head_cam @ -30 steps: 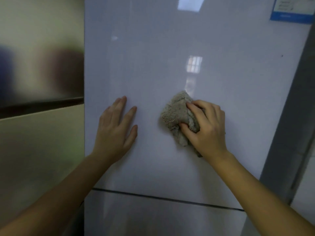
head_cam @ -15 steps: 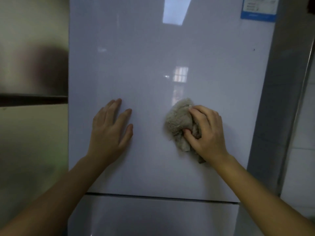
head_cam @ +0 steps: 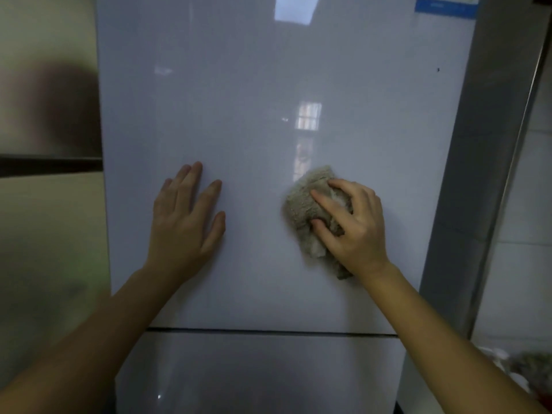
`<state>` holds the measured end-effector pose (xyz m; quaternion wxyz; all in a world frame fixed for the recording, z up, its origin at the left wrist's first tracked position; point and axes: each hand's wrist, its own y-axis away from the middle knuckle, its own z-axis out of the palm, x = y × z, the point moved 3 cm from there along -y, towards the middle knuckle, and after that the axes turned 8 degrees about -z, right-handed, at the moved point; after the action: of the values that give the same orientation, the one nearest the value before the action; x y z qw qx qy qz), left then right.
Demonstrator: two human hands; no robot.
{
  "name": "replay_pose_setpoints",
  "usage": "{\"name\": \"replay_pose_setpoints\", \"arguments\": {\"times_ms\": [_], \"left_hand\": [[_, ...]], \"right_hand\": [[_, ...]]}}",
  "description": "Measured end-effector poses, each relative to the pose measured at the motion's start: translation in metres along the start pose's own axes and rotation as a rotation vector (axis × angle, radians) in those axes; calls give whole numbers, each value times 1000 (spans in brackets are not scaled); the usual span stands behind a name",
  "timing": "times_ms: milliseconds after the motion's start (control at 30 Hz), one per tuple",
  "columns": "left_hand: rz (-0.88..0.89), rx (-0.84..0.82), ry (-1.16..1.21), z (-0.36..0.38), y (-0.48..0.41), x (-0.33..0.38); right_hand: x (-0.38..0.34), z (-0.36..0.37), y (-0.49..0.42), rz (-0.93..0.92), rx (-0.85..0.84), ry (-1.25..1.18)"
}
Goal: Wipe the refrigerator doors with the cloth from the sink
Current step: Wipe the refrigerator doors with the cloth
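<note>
Here the right hand (head_cam: 355, 228) grips the bunched beige cloth (head_cam: 304, 204), pressing it against the upper refrigerator door (head_cam: 268, 85) toward its lower right corner. The left hand (head_cam: 185, 222) lies flat on the door, fingers straight, nearer the left edge.

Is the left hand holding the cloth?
No: the left hand lies flat on the upper door, and the right hand grips the cloth.

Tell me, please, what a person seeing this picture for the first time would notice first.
First, the right hand gripping a crumpled beige cloth against the glossy pale upper refrigerator door, right of centre. Next, the left hand pressed flat on the same door, apart from the cloth. A blue label sits at the door's top right corner.
</note>
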<state>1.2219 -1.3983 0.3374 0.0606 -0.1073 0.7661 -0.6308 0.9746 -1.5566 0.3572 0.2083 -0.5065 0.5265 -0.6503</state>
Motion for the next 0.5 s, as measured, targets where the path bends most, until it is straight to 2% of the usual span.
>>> {"name": "replay_pose_setpoints", "arguments": {"times_ms": [133, 233, 400, 500], "left_hand": [[5, -4, -3, 0, 1, -2], [-9, 7, 9, 2, 2, 0], [-32, 2, 29, 4, 2, 1], [-17, 16, 19, 5, 2, -1]], "right_hand": [[21, -10, -13, 215, 107, -3], [11, -6, -8, 202, 65, -32], [-5, 1, 9, 24, -33, -31], [6, -2, 3, 153, 41, -19]]}}
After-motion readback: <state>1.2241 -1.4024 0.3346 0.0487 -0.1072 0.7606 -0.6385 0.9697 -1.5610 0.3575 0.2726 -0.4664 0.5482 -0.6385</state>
